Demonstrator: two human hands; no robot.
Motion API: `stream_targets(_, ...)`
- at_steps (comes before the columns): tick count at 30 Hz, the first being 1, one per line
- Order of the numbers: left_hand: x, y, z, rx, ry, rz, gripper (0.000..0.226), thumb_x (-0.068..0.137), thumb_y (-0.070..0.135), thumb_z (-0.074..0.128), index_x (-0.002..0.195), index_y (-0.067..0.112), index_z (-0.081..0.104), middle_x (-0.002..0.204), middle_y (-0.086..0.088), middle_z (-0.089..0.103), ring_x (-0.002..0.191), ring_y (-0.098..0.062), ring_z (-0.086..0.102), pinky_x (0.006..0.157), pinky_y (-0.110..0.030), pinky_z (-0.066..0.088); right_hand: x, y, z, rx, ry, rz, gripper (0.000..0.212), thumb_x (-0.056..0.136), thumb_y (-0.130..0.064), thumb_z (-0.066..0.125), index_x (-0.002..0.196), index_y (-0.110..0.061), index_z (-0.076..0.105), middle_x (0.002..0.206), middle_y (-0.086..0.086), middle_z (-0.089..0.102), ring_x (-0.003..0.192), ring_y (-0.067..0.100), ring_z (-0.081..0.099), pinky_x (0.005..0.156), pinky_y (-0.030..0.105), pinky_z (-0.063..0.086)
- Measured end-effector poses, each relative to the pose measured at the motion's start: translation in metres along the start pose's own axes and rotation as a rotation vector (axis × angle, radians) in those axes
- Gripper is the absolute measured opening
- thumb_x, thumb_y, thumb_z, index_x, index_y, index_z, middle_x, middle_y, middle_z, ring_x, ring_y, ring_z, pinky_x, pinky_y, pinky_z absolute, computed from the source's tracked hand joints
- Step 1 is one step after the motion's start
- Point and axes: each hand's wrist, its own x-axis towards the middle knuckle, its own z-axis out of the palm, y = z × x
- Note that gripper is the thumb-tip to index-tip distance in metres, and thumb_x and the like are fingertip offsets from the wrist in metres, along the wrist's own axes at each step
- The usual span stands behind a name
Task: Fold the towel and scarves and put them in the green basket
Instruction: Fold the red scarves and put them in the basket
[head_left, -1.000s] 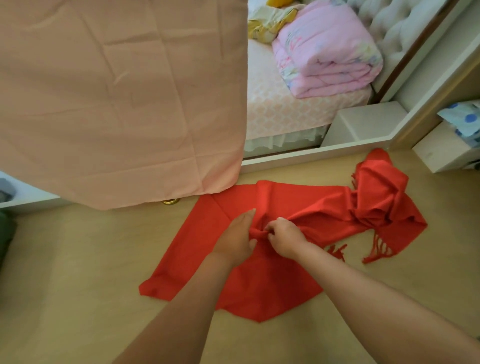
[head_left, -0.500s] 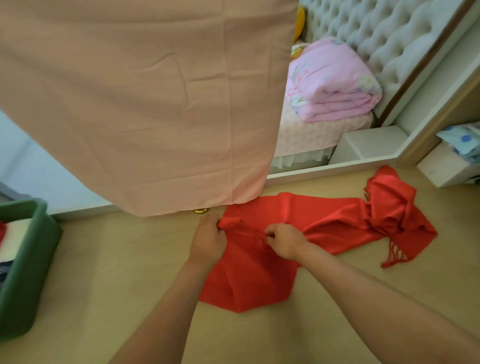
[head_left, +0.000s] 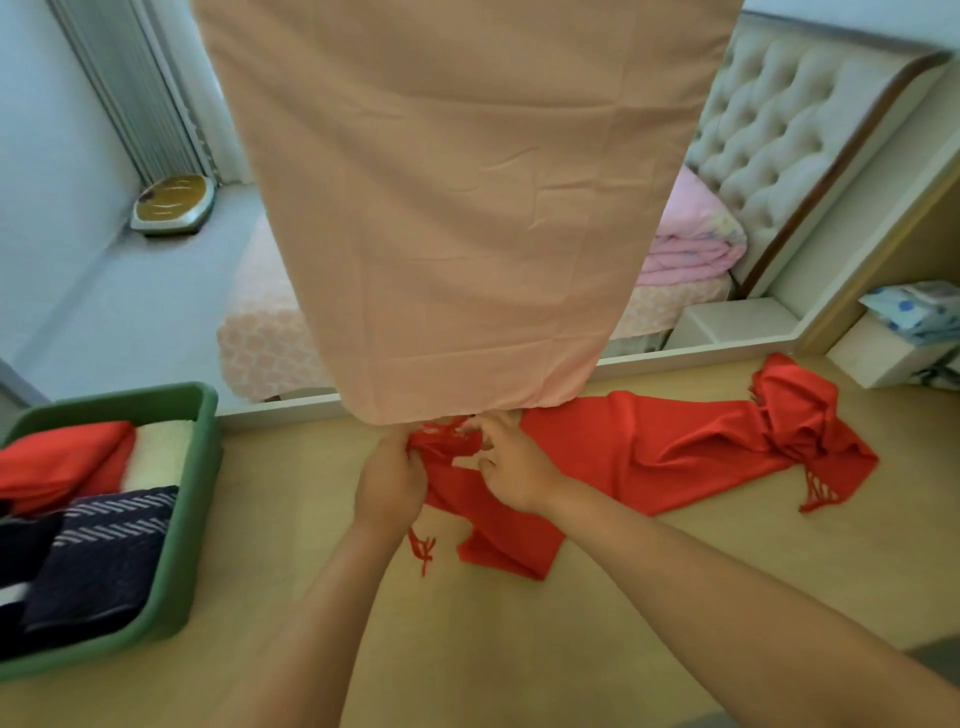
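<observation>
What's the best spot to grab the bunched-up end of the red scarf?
Probably the fringed corner at the far right of the red scarf, pinched from above. That corner lies flat on the floor with its tassels showing, while the cloth just behind it is crumpled into folds. The left hand and right hand pinch the other fringed end.

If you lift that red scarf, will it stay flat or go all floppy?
Probably floppy: the red scarf lies in soft bunched folds at its right end and crumples where the left hand and right hand pinch it. It likely feels light. Its tassels would probably dangle.
</observation>
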Motion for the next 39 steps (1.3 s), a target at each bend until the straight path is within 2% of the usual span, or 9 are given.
stream_targets(5,0.001,-0.036,-0.053,0.052,0.321,-0.361,0.02,0.088,0.003,0.037,0.098,0.015,0.05,0.103,-0.01,0.057,0.09,-0.035,0.058,0.077,-0.047,0.05,-0.014,0.024,0.016,-0.155,-0.033,0.131,0.053,0.083,0.003,0.053,0.133,-0.014,0.054,0.134,0.006,0.048,0.118,0.02,0.054,0.106,0.029,0.04)
stream_targets(8,0.0,-0.06,-0.052,0.244,0.275,-0.401,0.039,0.086,0.001,0.04,0.124,0.011,0.046,0.126,-0.015,0.047,0.11,-0.039,0.051,0.091,-0.054,0.048,-0.019,0.039,0.026,-0.226,-0.105,0.218,0.045,0.086,-0.002,0.054,0.129,-0.015,0.058,0.133,0.007,0.054,0.12,0.022,0.055,0.106,0.029,0.039)
stream_targets(14,-0.018,-0.083,0.011,0.375,-0.229,0.0,0.047,0.08,0.003,0.057,0.126,0.014,0.06,0.125,-0.012,0.055,0.119,-0.037,0.048,0.097,-0.043,0.041,-0.032,0.07,0.048,-0.282,-0.286,0.314,0.03,0.084,-0.006,0.057,0.108,-0.015,0.072,0.113,0.003,0.072,0.107,0.02,0.065,0.095,0.027,0.047)
stream_targets(19,-0.041,-0.095,0.058,0.513,-0.763,0.044,0.061,0.069,0.048,0.076,0.126,0.037,0.055,0.129,0.007,0.044,0.124,-0.021,0.039,0.1,-0.041,0.04,-0.04,0.104,0.062,-0.399,-0.359,0.288,0.035,0.082,-0.013,0.063,0.115,-0.024,0.069,0.118,0.001,0.063,0.113,0.023,0.059,0.097,0.034,0.045)
stream_targets(23,-0.048,-0.117,0.071,0.53,-0.585,0.116,0.032,0.079,0.032,0.067,0.111,0.032,0.065,0.117,0.006,0.051,0.111,-0.025,0.048,0.087,-0.038,0.045,-0.046,0.126,0.074,-0.556,-0.263,0.196,0.045,0.081,-0.018,0.063,0.126,-0.022,0.063,0.122,0.001,0.055,0.114,0.026,0.052,0.093,0.041,0.046)
stream_targets(27,-0.04,-0.122,0.06,0.27,-0.386,0.042,0.02,0.092,0.01,0.044,0.1,0.015,0.062,0.096,-0.009,0.067,0.092,-0.034,0.061,0.075,-0.039,0.045,-0.041,0.14,0.074,-0.671,-0.18,0.07,0.013,0.079,-0.017,0.068,0.09,-0.022,0.073,0.093,0.001,0.063,0.088,0.027,0.062,0.074,0.04,0.049)
stream_targets(32,-0.007,-0.113,0.024,0.291,-0.05,-0.146,0.015,0.09,0.017,0.04,0.096,0.021,0.053,0.089,-0.003,0.064,0.085,-0.029,0.06,0.069,-0.039,0.044,-0.028,0.138,0.056,-0.342,-0.023,0.19,0.018,0.098,-0.011,0.045,0.099,-0.009,0.063,0.091,0.016,0.068,0.087,0.037,0.064,0.073,0.043,0.046)
stream_targets(35,0.007,-0.108,0.016,0.62,-0.124,-0.076,0.019,0.085,0.02,0.052,0.099,0.01,0.058,0.094,-0.013,0.065,0.087,-0.037,0.059,0.071,-0.044,0.047,-0.023,0.127,0.04,-0.252,0.043,0.241,0.015,0.102,-0.022,0.047,0.105,-0.011,0.057,0.093,0.016,0.07,0.089,0.036,0.066,0.069,0.042,0.044)
stream_targets(39,-0.01,-0.105,0.026,0.736,-0.426,0.063,0.075,0.058,0.06,0.075,0.12,0.023,0.055,0.098,-0.004,0.058,0.089,-0.029,0.058,0.07,-0.039,0.048,-0.026,0.109,0.028,-0.322,-0.094,0.246,0.038,0.084,-0.041,0.069,0.113,-0.024,0.051,0.103,-0.003,0.062,0.091,0.021,0.063,0.071,0.034,0.045)
